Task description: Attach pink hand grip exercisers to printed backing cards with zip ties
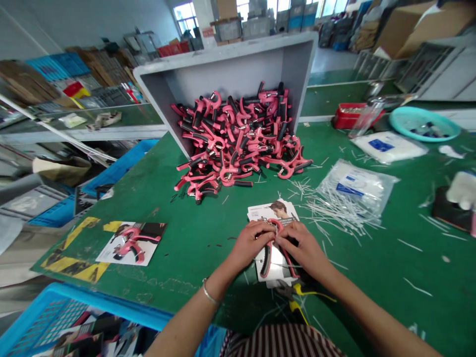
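A pink-and-black hand grip exerciser [266, 262] lies on a white printed card [275, 271] in front of me. My left hand [253, 244] is closed at its upper curved end, fingertips pinched near the spring. From the other side my right hand [302, 244] pinches at the same spot, its fingertips almost touching the left ones. A thin white tie seems to run across the card; the fingers hide what exactly is between them. More printed cards [256, 214] lie just beyond the hands. Cutting pliers with yellow handles [294, 292] rest at the card's near edge.
A grey bin [230, 62] tipped on its side spills many pink grips [238, 144]. Loose white ties [334, 210] and bags of ties [359, 191] lie right. A carded grip [132, 243] lies left, above a blue crate [52, 302]. A turquoise tray [399, 116] stands far right.
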